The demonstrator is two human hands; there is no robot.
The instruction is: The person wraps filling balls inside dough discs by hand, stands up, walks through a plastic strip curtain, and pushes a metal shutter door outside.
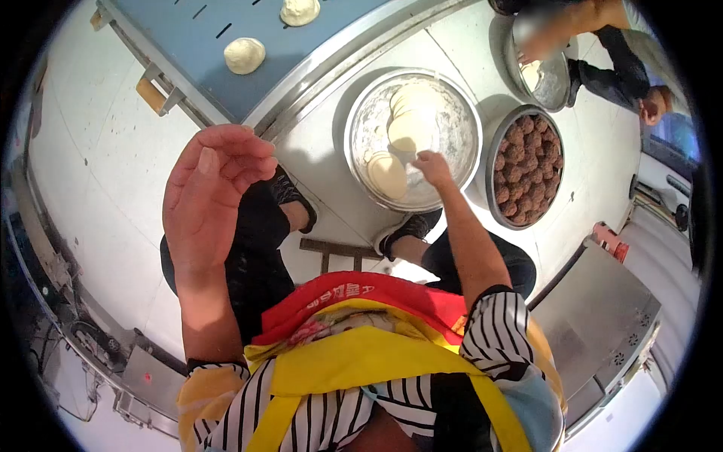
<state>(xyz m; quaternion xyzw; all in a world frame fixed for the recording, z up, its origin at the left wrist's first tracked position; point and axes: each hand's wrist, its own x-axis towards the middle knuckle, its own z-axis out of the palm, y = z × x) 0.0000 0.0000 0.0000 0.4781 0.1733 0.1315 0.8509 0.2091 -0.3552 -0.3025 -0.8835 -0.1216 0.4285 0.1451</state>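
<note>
My left hand (215,177) is raised on the left, palm up, its fingers curved and apart with nothing visible in them. Over the lower right part of a large metal bowl (459,162), my right hand (433,167) has its fingers drawn together; whether they hold anything is too small to tell. Flat round dough pieces (387,175) lie overlapping in the bowl, close to the left of my right hand. A second overlapping row of dough rounds (413,113) runs above them. White flour coats the inside of the bowl.
A round tray of brown balls (527,169) stands right of the bowl. Behind it, another person's hand (550,38) is over a smaller metal bowl (553,83). Two dough pieces (245,56) lie on a blue belt (181,26). A metal box (602,309) stands at right.
</note>
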